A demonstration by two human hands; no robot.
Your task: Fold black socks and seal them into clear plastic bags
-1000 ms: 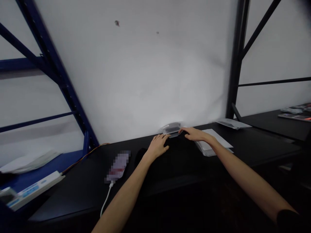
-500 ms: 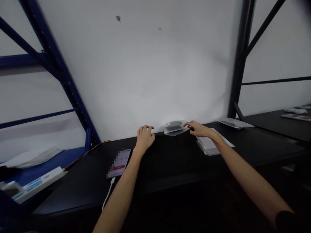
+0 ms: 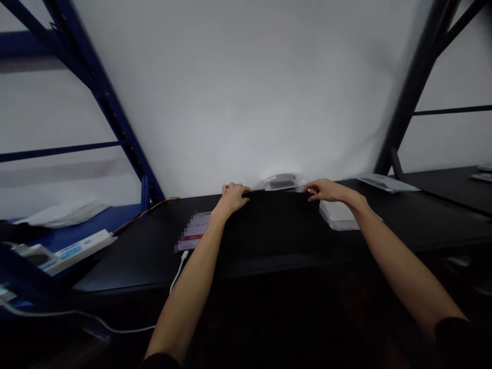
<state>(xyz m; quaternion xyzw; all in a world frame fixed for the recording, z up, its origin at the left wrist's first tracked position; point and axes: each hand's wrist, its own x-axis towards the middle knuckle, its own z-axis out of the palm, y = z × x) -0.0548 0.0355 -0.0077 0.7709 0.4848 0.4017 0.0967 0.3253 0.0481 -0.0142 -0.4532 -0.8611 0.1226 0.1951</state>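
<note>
Head view: the left hand (image 3: 232,199) and the right hand (image 3: 326,190) stand well apart at the far edge of a flat black sheet (image 3: 277,225), its material unclear, lying on the black tabletop (image 3: 115,271). Each grip is narrow, with the fingers curled over one far corner of the sheet and holding it. Just beyond the sheet lies a clear plastic bag (image 3: 280,181) with something dark inside. Right of the sheet rests a stack of white packets (image 3: 338,215), and farther right lies a flat grey-white packet (image 3: 384,182). Left of the left hand lies a phone (image 3: 194,229) with a blurred screen, its white cable (image 3: 177,274) running toward the near edge.
</note>
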